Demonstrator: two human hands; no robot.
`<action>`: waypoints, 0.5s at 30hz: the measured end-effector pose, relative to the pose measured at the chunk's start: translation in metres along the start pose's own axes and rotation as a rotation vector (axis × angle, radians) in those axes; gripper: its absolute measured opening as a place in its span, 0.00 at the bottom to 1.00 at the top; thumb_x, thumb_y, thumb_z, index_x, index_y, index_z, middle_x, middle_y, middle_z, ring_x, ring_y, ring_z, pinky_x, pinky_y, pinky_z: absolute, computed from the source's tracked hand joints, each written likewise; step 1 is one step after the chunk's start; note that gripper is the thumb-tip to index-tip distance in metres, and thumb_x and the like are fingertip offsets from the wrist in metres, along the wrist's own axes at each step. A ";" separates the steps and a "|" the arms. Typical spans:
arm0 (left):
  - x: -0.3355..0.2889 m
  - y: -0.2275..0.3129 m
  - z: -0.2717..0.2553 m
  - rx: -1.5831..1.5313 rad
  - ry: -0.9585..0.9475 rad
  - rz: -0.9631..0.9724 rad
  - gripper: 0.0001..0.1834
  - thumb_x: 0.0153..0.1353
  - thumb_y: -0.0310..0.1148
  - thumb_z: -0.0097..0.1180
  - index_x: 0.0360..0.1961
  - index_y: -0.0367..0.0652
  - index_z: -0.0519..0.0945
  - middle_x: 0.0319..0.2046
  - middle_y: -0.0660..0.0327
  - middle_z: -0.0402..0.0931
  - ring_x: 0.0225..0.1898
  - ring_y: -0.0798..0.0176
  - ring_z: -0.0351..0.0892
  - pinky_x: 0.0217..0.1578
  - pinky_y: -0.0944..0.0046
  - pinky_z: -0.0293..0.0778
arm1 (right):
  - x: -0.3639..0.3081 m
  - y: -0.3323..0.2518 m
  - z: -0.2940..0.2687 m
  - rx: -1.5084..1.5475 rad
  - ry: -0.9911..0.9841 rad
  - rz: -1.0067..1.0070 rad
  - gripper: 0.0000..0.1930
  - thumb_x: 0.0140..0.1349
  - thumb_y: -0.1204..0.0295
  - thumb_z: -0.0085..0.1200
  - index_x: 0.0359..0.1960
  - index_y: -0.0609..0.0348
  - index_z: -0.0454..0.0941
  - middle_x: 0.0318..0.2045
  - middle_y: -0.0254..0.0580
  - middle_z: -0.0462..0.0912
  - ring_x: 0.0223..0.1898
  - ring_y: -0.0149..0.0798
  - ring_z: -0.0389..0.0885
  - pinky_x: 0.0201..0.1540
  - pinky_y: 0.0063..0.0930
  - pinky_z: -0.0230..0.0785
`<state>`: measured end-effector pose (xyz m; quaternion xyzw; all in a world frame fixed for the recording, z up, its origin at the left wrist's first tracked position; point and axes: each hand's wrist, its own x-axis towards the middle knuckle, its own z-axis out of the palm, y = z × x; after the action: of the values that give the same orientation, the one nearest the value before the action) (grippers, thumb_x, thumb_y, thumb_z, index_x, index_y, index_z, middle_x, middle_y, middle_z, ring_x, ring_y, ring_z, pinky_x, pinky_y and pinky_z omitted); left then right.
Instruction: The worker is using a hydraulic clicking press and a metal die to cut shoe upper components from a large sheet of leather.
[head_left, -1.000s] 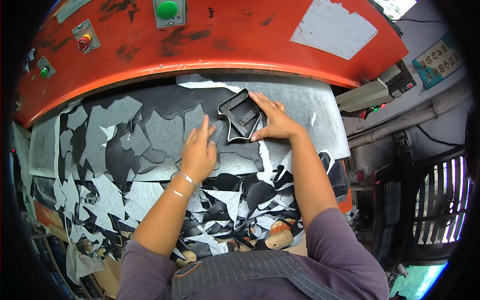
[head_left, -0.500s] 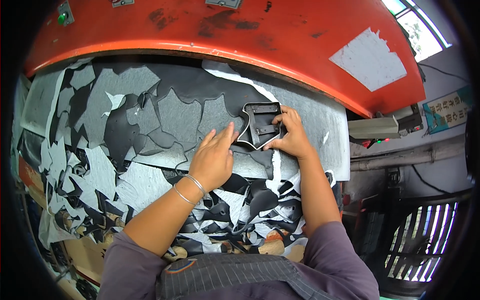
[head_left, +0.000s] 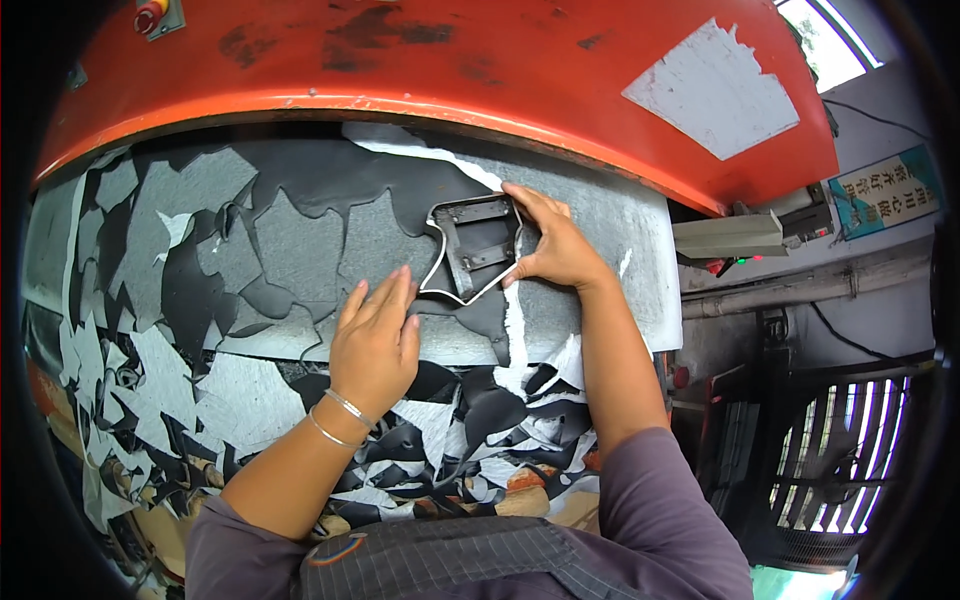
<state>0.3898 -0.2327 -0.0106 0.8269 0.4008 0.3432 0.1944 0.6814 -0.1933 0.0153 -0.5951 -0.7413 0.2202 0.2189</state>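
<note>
A metal cutting die with a shaped outline and crossbars inside lies on black sheet material spread over the pale cutting board. My right hand grips the die's right side, fingers at its upper corner and thumb at its lower right edge. Just left of the die, my left hand lies flat with its fingers stretched out over the sheet. Its fingertips come close to the die's lower left edge; whether they touch it I cannot tell. Shaped openings in the sheet left of the die show grey beneath.
Above the far side of the board is a red machine beam with a red button at upper left. Black and white offcuts pile along the near edge. A barred window is at lower right.
The view has shifted, so the scene sits farther left. My left hand has drawn back slightly from the die toward me. My right hand still grips the die, which appears slightly turned.
</note>
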 end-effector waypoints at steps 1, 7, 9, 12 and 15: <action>0.000 0.003 -0.003 -0.017 -0.037 -0.020 0.31 0.58 0.25 0.51 0.63 0.32 0.63 0.49 0.51 0.79 0.55 0.52 0.75 0.63 0.49 0.57 | 0.000 -0.001 0.000 0.012 0.016 0.004 0.59 0.21 0.55 0.78 0.65 0.46 0.64 0.64 0.48 0.65 0.66 0.55 0.56 0.68 0.42 0.47; -0.004 0.007 -0.006 0.032 -0.083 -0.015 0.34 0.57 0.25 0.50 0.65 0.30 0.58 0.52 0.47 0.75 0.57 0.49 0.72 0.64 0.49 0.56 | 0.003 0.000 0.004 0.001 0.068 0.004 0.58 0.17 0.63 0.79 0.62 0.47 0.66 0.61 0.46 0.69 0.62 0.53 0.62 0.66 0.40 0.56; -0.004 0.008 -0.008 0.025 -0.115 -0.022 0.35 0.57 0.26 0.50 0.66 0.30 0.57 0.54 0.47 0.74 0.58 0.49 0.71 0.64 0.49 0.55 | 0.000 -0.001 0.002 0.002 0.069 0.009 0.58 0.17 0.64 0.79 0.62 0.47 0.66 0.61 0.45 0.69 0.61 0.52 0.62 0.65 0.39 0.57; -0.003 0.008 -0.011 0.030 -0.153 -0.014 0.36 0.57 0.27 0.51 0.66 0.30 0.54 0.56 0.48 0.73 0.61 0.50 0.68 0.65 0.49 0.53 | -0.001 -0.003 -0.001 0.001 0.066 0.014 0.59 0.16 0.64 0.80 0.62 0.48 0.66 0.60 0.46 0.70 0.61 0.50 0.64 0.65 0.38 0.58; -0.004 0.005 -0.018 0.019 -0.212 0.003 0.37 0.58 0.29 0.51 0.66 0.29 0.52 0.59 0.52 0.70 0.63 0.53 0.65 0.65 0.51 0.53 | -0.001 -0.009 -0.003 -0.002 0.050 -0.002 0.60 0.16 0.63 0.81 0.63 0.52 0.64 0.58 0.49 0.71 0.61 0.49 0.67 0.66 0.38 0.59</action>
<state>0.3779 -0.2378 0.0034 0.8608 0.3801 0.2505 0.2274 0.6762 -0.1955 0.0232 -0.6001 -0.7362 0.2041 0.2369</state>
